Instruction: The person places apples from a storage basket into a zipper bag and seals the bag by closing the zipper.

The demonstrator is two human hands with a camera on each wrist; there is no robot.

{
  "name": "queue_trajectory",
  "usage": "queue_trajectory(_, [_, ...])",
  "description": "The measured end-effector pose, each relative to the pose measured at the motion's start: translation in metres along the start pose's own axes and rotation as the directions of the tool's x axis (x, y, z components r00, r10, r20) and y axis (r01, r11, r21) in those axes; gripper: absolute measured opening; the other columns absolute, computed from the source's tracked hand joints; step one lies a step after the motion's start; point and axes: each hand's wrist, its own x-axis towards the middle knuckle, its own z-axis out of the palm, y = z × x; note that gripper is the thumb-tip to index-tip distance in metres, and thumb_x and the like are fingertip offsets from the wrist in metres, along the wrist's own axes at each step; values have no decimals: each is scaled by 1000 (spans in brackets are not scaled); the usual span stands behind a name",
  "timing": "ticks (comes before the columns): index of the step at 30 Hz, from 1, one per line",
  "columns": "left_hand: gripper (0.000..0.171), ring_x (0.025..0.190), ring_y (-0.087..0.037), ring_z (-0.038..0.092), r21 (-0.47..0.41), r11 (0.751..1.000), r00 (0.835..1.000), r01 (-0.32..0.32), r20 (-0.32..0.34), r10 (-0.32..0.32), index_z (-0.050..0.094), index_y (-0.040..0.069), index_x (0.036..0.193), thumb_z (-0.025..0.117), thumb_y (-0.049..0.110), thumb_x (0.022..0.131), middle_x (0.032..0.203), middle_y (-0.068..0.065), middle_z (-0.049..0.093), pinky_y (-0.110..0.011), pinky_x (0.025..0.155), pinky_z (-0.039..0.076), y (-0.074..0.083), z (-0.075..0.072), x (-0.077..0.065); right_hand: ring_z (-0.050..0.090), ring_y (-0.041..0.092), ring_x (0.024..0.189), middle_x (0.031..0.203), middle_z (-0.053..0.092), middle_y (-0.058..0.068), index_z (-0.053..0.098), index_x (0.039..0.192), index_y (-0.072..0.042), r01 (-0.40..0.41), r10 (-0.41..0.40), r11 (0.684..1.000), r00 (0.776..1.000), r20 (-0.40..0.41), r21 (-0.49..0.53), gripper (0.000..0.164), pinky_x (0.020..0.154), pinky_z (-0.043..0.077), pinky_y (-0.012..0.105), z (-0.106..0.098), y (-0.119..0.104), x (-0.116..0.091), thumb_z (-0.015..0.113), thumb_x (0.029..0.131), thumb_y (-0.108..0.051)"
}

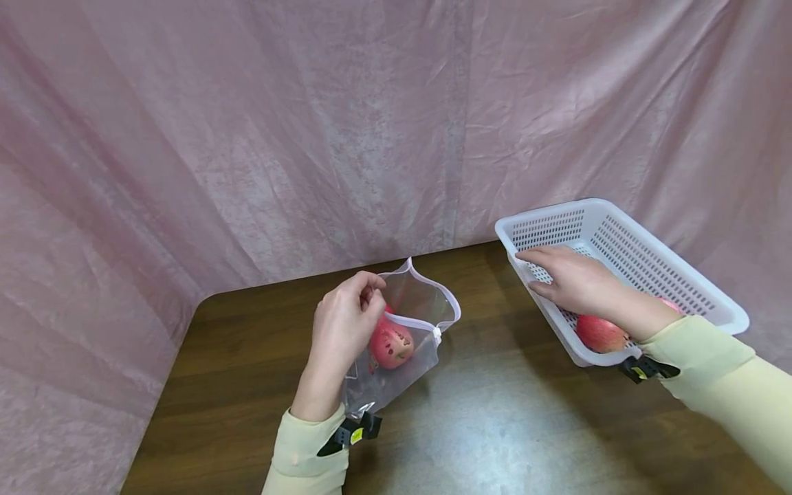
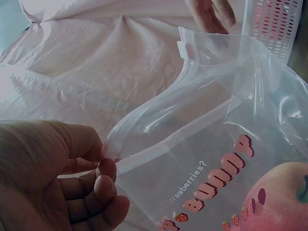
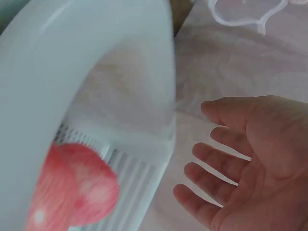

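My left hand point(image 1: 348, 317) pinches the rim of a clear zip bag point(image 1: 408, 381) between thumb and fingers. The bag's mouth gapes, and its white slider point(image 2: 183, 50) sits at the far end of the zip. A red apple point(image 1: 391, 344) lies inside, behind printed pink lettering point(image 2: 219, 180). Over the left part of a white basket point(image 1: 665, 244) hangs my right hand point(image 1: 575, 278), its fingers spread and holding nothing. Inside that basket, red apples point(image 3: 91, 185) rest near the end closest to me, partly hidden by my right forearm in the head view.
The brown wooden table point(image 1: 247, 385) extends beneath the bag and basket. A pink cloth point(image 1: 346, 137) hangs behind and along the left side of the table. The basket's raised rim point(image 1: 680, 258) stands on the right, near the cloth.
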Motion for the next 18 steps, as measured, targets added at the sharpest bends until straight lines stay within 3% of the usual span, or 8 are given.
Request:
queue_trajectory(9, [16,69,-19,55,4,1000,1000,-2,6,2,81,15,105,68,8,97,80,3,64,-40,64,45,1,0,0,57,53,136,148,62,31,59,152,4,-52,51,999,997,60,9,64,113,44,68,-4,33,-7,83,94,-11])
queue_trajectory(18, [16,68,-19,53,-5,1000,1000,4,12,-4,81,15,105,69,8,97,81,2,63,-40,64,44,3,-2,-1,53,60,138,148,58,38,58,151,9,-132,136,991,980,148,-33,72,112,43,72,-4,53,-13,87,93,-22])
